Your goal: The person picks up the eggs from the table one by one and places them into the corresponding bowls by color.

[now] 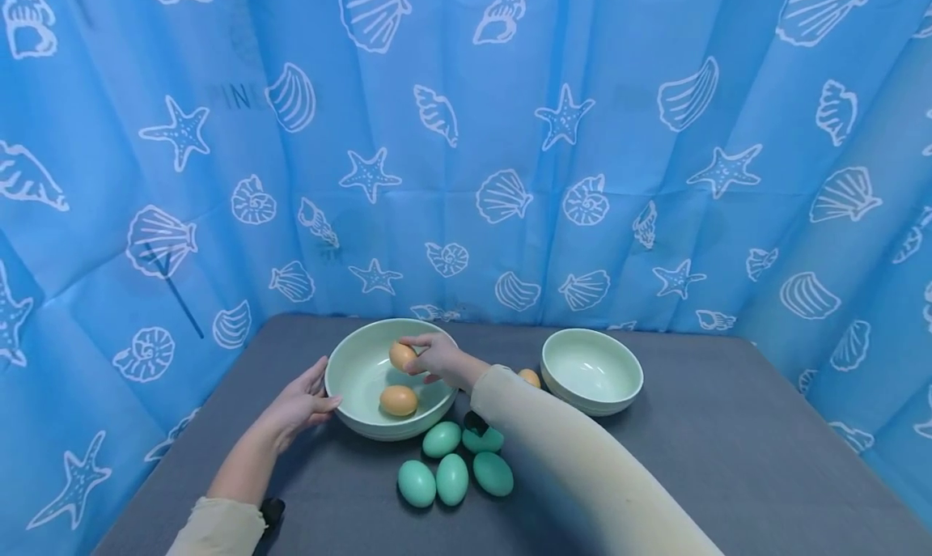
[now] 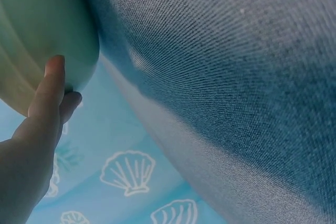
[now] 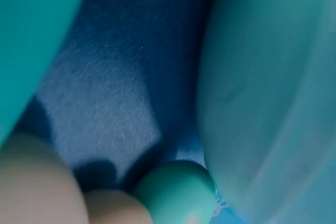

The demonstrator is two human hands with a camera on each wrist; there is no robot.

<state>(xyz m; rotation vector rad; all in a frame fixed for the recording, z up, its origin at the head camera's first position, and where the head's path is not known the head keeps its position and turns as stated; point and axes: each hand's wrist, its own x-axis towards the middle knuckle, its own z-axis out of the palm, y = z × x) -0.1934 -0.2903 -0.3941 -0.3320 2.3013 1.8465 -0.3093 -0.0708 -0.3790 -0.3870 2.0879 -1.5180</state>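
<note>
A large pale green bowl [image 1: 349, 386] stands on the left part of the table. The left hand [image 1: 298, 406] holds its left side, thumb at the rim and fingers against the outer wall. Over the bowl, the right hand [image 1: 440, 358] pinches a brown egg [image 1: 402, 357] between thumb and fingers. Another brown egg [image 1: 398, 401] lies inside. Several green eggs [image 1: 452, 480] rest on the table before the bowl, one partly hidden by the right wrist. Behind the right sleeve peeks a brown egg [image 1: 530, 377]. The right wrist view has a blurred green egg [image 3: 178, 192] close up.
A smaller pale green bowl [image 1: 586, 370] stands right of the large one, nothing visible inside it. Grey cloth [image 1: 728, 426] covers the table. Behind it hangs a blue curtain [image 1: 466, 159] with white shells and starfish.
</note>
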